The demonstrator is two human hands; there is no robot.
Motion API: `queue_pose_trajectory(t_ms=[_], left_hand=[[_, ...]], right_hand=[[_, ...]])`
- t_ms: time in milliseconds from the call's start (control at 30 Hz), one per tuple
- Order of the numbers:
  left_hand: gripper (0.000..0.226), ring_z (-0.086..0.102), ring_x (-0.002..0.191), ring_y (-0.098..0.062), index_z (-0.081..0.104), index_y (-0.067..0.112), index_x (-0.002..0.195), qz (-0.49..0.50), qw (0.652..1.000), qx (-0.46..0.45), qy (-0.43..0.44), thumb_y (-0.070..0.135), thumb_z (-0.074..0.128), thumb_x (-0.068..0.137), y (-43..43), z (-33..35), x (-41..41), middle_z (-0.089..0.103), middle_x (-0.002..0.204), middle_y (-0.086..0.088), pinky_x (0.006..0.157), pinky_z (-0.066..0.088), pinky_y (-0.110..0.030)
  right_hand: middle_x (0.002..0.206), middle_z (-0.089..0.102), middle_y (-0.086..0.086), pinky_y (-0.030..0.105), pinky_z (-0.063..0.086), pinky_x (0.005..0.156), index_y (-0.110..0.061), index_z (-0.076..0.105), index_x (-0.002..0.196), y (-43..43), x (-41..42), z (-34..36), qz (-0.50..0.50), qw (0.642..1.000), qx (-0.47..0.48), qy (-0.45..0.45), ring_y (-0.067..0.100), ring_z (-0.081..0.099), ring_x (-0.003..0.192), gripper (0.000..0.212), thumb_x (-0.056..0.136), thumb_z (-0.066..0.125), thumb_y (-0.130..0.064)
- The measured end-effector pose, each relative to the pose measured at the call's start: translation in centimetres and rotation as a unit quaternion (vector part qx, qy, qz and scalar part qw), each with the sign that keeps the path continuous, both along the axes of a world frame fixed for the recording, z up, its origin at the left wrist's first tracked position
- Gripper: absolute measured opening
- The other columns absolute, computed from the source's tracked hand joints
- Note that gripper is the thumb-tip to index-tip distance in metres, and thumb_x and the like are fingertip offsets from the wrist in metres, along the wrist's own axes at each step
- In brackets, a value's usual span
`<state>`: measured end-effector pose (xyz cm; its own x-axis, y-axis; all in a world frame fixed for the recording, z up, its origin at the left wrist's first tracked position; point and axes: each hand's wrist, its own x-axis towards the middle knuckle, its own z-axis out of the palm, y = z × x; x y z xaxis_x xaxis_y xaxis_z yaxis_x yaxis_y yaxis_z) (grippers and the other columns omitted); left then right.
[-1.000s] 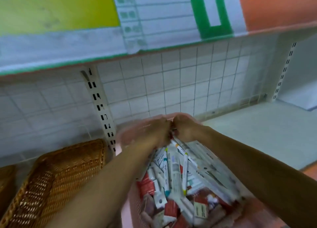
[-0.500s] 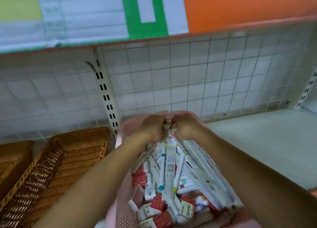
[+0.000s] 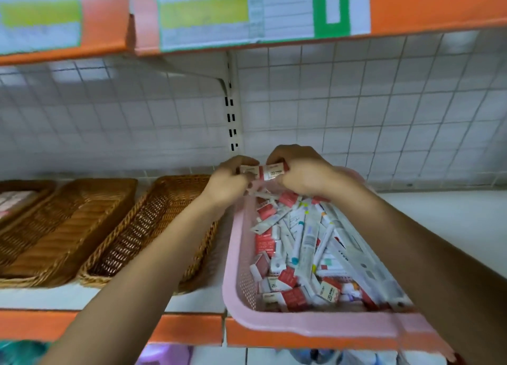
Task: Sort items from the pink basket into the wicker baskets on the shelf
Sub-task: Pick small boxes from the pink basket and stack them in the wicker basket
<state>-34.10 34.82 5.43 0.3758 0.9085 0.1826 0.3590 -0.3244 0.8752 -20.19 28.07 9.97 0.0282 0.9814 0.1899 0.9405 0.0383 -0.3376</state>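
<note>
The pink basket (image 3: 315,329), filled with small packs (image 3: 301,244), is set at the front edge of the shelf (image 3: 68,296), with wicker baskets (image 3: 153,227) just left of it. Over its far rim, a red-and-white box (image 3: 248,170) is pinched by the left hand (image 3: 230,182), and a 2B box (image 3: 275,172) by the right hand (image 3: 300,172).

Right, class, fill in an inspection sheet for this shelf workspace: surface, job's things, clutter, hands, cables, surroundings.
Surface: white shelf, orange front edge.
Job's things: pink basket holding small boxes and long white packs; left of it, nearest wicker basket, middle wicker basket, far-left wicker basket with something pale inside, blurred.
Clutter: nothing seen.
Hands: left hand and right hand each grip red-and-white boxes over the pink basket's far end.
Cables: nothing seen.
Surroundings: white grid back panel, slotted upright, upper shelf with paper labels.
</note>
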Motion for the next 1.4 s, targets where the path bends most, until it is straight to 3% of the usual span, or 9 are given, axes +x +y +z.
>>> queue_pose_trajectory(t_ms=[100,233,433,600,733,800,933,1167,1400], left_hand=[[0.028,0.063,0.088,-0.015,0.063,0.023,0.107,-0.016,0.998,-0.012,-0.062,0.003,0.051,0.092,-0.9,-0.2,-2.0,0.067,0.106,-0.003,0.072,0.051,-0.024],[0.032,0.064,0.098,-0.016,0.065,0.015,0.109,-0.031,0.998,0.021,-0.045,-0.003,0.063,0.082,-2.1,-0.2,-5.2,0.068,0.105,-0.003,0.085,0.053,-0.031],[0.032,0.060,0.089,-0.008,0.063,0.021,0.106,-0.003,0.998,0.057,-0.031,0.001,0.069,0.081,-3.1,-0.4,-11.9,0.065,0.099,0.004,0.079,0.050,-0.024],[0.031,0.057,0.084,-0.004,0.066,0.022,0.105,0.004,0.996,0.085,-0.021,0.002,0.070,0.081,-3.7,-0.6,-19.3,0.065,0.096,0.008,0.075,0.046,-0.021],[0.031,0.058,0.080,-0.004,0.066,0.031,0.102,0.021,0.993,0.110,0.020,0.009,0.071,0.081,-3.9,-1.4,-25.9,0.066,0.091,0.014,0.072,0.047,-0.025],[0.029,0.061,0.091,-0.007,0.066,0.034,0.103,0.035,0.989,0.137,0.051,0.018,0.072,0.080,-4.0,-1.8,-29.1,0.067,0.099,0.013,0.082,0.049,-0.031],[0.032,0.061,0.085,-0.009,0.067,0.027,0.107,0.062,0.987,0.130,0.064,0.020,0.074,0.077,-4.7,-2.6,-34.9,0.066,0.095,0.014,0.082,0.053,-0.039],[0.024,0.055,0.070,0.001,0.063,0.024,0.096,0.126,0.975,0.155,0.101,0.016,0.076,0.077,-4.4,-3.4,-42.4,0.061,0.084,0.015,0.062,0.040,-0.009],[0.030,0.046,0.086,-0.009,0.070,0.028,0.108,0.199,0.940,0.211,0.182,0.028,0.075,0.079,-2.0,-3.2,-48.0,0.052,0.083,0.021,0.070,0.039,-0.025]], right_hand=[[0.119,0.059,0.003,0.022,0.037,0.075,-0.018,0.057,0.119,-0.3,-1.3,-0.2,0.005,1.000,0.015,-0.007,0.020,0.054,0.106,0.033,0.086,0.062,-0.015],[0.113,0.062,0.004,0.026,0.041,0.071,-0.017,0.060,0.112,-0.7,-3.8,-0.3,0.015,0.999,0.034,0.007,0.021,0.056,0.099,0.029,0.084,0.063,-0.013],[0.106,0.066,-0.001,0.026,0.042,0.071,-0.025,0.065,0.099,-0.9,-10.1,-1.1,0.028,0.997,0.044,0.049,0.019,0.060,0.097,0.026,0.080,0.062,-0.007],[0.118,0.062,-0.002,0.021,0.033,0.074,-0.026,0.062,0.113,-1.5,-17.1,-1.5,0.045,0.996,0.051,0.058,0.017,0.054,0.107,0.032,0.085,0.062,-0.011],[0.121,0.060,-0.003,0.022,0.034,0.077,-0.026,0.061,0.117,-1.9,-23.1,-2.2,0.064,0.994,0.049,0.075,0.016,0.052,0.111,0.032,0.087,0.061,-0.013],[0.118,0.061,-0.002,0.022,0.034,0.075,-0.024,0.061,0.115,-1.9,-26.1,-2.7,0.067,0.993,0.045,0.080,0.016,0.053,0.108,0.031,0.087,0.061,-0.011],[0.114,0.063,0.000,0.023,0.036,0.073,-0.024,0.062,0.107,-1.5,-31.8,-3.9,0.075,0.993,0.040,0.079,0.020,0.055,0.105,0.026,0.085,0.060,-0.009],[0.114,0.061,0.001,0.022,0.035,0.078,-0.020,0.066,0.110,-0.1,-39.2,-4.6,0.120,0.990,0.032,0.073,0.018,0.052,0.107,0.024,0.087,0.062,-0.014],[0.114,0.057,0.002,0.023,0.034,0.080,-0.024,0.062,0.117,4.1,-44.7,-6.0,0.129,0.986,0.036,0.096,0.019,0.051,0.110,0.031,0.087,0.063,-0.015]])
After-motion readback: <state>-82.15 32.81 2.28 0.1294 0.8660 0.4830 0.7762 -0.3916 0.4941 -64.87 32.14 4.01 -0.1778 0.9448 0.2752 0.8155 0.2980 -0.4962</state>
